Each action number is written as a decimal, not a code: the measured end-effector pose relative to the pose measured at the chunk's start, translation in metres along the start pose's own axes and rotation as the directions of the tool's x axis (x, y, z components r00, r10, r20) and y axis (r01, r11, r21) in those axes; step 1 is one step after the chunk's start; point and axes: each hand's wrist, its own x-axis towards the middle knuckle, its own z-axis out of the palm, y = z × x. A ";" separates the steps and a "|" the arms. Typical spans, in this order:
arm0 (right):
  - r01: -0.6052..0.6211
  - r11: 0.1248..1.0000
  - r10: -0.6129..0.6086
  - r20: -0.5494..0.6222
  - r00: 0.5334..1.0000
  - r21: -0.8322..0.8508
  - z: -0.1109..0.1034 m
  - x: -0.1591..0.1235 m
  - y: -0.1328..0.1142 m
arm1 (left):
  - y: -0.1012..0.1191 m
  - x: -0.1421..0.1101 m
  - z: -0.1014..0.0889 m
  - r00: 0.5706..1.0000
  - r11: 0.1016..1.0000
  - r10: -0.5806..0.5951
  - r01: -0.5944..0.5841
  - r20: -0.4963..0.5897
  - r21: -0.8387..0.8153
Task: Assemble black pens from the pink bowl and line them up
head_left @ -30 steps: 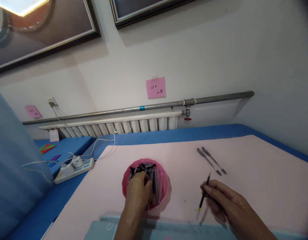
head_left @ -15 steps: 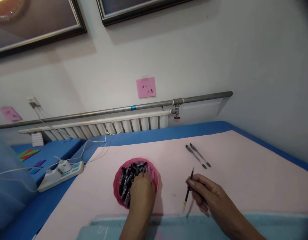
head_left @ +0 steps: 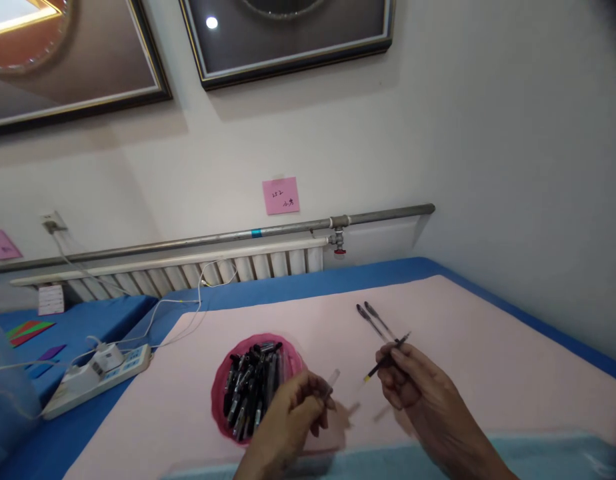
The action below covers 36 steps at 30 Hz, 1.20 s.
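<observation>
My left hand [head_left: 301, 410] is just right of the pink basket [head_left: 219, 420], its fingers closed on a clear pen barrel [head_left: 334, 379] that points up and to the right. Black and clear pen parts [head_left: 245, 387] fill the basket. Across from it, my right hand [head_left: 418, 390] pinches a dark pen refill [head_left: 378, 369]. The refill tilts, metal tip up to the right and a yellow band near its lower left end. Behind the right hand, two capped pens [head_left: 373, 320] lie side by side on the pale pink sheet [head_left: 318, 320]. The hands are apart from each other.
A white power strip [head_left: 105, 377] with plugs and cables lies on the blue surface at left. Coloured flat shapes [head_left: 31, 331] are behind it. A radiator [head_left: 248, 265] and a metal pipe [head_left: 208, 237] run along the wall. Light blue cloth [head_left: 538, 453] borders the front.
My left hand has come out of the basket, moving right with a clear barrel. My right hand has tilted the refill further to the right. The camera view has tipped upward.
</observation>
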 end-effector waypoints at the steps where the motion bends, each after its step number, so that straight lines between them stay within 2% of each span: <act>1: 0.026 1.000 -0.026 0.006 1.000 0.007 -0.001 0.000 -0.001 | -0.001 0.001 0.005 0.999 0.999 -0.001 0.002 0.033 -0.048; 6: 0.098 0.995 -0.099 0.030 0.995 0.033 -0.007 -0.002 -0.002 | -0.004 0.002 0.014 0.990 0.995 -0.064 0.074 0.129 -0.072; 13: 0.102 0.995 -0.102 0.020 0.995 0.007 -0.003 -0.005 -0.004 | -0.004 -0.001 0.018 0.975 0.987 -0.114 0.134 0.192 -0.094; 18: 0.058 0.998 -0.058 0.007 0.998 -0.018 0.001 -0.007 -0.007 | 0.002 -0.003 0.023 0.973 0.985 -0.155 0.165 0.171 -0.051; 21: 0.045 0.998 -0.044 0.027 0.999 -0.041 -0.001 -0.007 -0.007 | 0.004 -0.003 0.024 0.974 0.983 -0.154 0.168 0.164 -0.079; 28: 0.071 0.993 -0.068 0.032 0.997 -0.100 -0.001 -0.007 -0.007 | -0.002 -0.002 0.022 0.970 0.977 -0.154 0.177 0.186 -0.118; 36: 0.156 0.931 -0.130 0.100 0.986 -0.331 0.001 -0.012 -0.013 | -0.002 -0.001 0.025 0.985 0.983 -0.132 0.145 0.111 -0.110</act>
